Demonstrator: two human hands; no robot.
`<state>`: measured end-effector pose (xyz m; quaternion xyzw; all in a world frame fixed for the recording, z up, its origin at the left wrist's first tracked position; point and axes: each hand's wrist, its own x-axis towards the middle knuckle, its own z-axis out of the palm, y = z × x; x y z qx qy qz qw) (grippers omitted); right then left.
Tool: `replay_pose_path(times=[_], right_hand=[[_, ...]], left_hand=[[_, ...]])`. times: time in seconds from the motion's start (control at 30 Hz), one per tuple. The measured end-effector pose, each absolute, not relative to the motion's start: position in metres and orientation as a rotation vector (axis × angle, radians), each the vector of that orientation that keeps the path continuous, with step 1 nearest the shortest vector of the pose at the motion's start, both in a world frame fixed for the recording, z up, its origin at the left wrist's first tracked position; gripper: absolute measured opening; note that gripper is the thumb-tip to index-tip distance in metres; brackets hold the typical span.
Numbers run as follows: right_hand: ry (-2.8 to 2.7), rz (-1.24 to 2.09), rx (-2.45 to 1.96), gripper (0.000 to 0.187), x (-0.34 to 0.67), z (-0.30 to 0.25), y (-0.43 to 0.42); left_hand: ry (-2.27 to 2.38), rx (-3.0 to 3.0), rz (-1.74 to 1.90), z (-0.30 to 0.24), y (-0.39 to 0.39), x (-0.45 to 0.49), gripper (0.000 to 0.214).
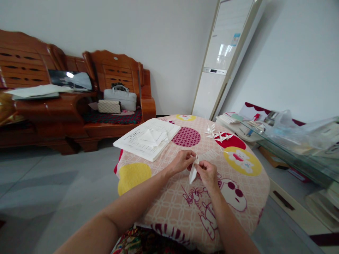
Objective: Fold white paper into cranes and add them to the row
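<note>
Both my hands meet over the middle of a round table [169, 208] covered with a pink cartoon-print cloth. My left hand [182, 161] and my right hand [207, 173] pinch a small folded piece of white paper [193, 172] between them, its narrow end pointing down toward the cloth. Fingers of both hands are closed on its upper part. A stack of white sheets [148, 138] with folded pieces on top lies at the far left of the table. Several small folded white paper figures [217, 134] sit at the far right side.
A wooden bench [79, 116] with handbags [120, 98] stands at the back left. A tall white air conditioner [222, 60] stands in the corner. A glass-topped low table [291, 148] with papers and plastic bags runs along the right. Grey tiled floor lies to the left.
</note>
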<state>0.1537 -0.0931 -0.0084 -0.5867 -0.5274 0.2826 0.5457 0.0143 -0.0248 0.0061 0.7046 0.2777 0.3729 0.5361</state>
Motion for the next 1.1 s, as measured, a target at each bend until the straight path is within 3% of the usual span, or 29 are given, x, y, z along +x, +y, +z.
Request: replay_pose_path(times=[0.63, 0.83, 1.1], right_hand=[[-1.273, 0.686, -1.376, 0.026, 0.153, -0.010, -0.092], [-1.247, 0.665, -1.384, 0.027, 0.153, -0.010, -0.093], [-1.280, 0.629, -1.391, 0.030, 0.152, -0.009, -0.093]], left_hand=[[0.666, 1.716, 0.917, 0.010, -0.026, 0.017, 0.014], [0.666, 1.643, 0.891, 0.012, -0.029, 0.016, 0.025], [0.819, 1.642, 0.931, 0.010, -0.033, 0.021, 0.010]])
